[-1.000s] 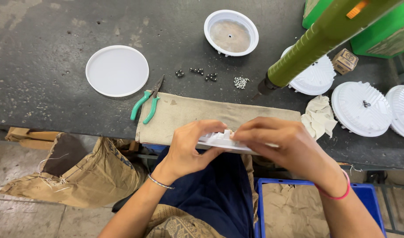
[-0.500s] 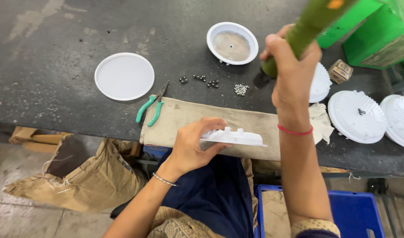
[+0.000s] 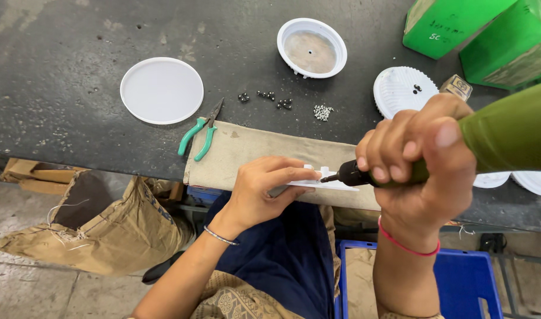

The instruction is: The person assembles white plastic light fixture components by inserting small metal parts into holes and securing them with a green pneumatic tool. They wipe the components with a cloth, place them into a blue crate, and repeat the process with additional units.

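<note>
Two bare hands work at a dark bench edge: the left hand (image 3: 260,192) pinches a white plastic part (image 3: 332,180) over a beige cloth (image 3: 253,147), the right hand (image 3: 421,156) grips a green electric screwdriver (image 3: 507,133) fully, tip on the part, with teal pliers (image 3: 198,134), a white disc (image 3: 162,90) and loose screws (image 3: 322,111) beyond.

A green power screwdriver (image 3: 495,139) is gripped by the right hand (image 3: 421,156), its bit set on a white plastic part (image 3: 326,180) steadied by the left hand (image 3: 261,192) at the edge of the dark surface (image 3: 58,71); green-handled pliers (image 3: 201,133) lie nearby.
</note>
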The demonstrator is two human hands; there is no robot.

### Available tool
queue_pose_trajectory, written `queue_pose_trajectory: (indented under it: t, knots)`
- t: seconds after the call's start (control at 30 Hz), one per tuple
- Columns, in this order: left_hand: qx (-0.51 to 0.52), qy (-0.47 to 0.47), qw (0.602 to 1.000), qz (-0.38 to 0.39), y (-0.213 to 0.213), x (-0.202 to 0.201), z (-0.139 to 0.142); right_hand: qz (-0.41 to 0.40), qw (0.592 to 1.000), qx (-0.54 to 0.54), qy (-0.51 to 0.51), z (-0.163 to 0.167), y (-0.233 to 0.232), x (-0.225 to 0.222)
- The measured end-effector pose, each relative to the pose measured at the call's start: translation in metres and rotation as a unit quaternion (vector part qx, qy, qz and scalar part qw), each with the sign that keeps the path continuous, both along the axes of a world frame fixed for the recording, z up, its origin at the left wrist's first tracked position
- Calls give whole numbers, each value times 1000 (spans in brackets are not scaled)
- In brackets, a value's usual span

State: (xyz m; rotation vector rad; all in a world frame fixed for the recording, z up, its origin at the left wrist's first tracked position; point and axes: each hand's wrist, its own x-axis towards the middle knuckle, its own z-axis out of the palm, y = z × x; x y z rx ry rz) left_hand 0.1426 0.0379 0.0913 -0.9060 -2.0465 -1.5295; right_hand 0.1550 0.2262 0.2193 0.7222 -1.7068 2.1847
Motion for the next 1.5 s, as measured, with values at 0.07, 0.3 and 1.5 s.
queue_pose_trajectory:
  t: [0.07,0.3,1.5]
  knots:
    - [2,0,1000,3,1,0,0,5,1000,-4,-1,-2,0,-2]
    - [-2,2,1000,5,0,0,1,11,1000,-15,-10,-11,4,-5]
    - [0,-1,998,66,4,2,10,0,999,-34,-6,3,6,-33]
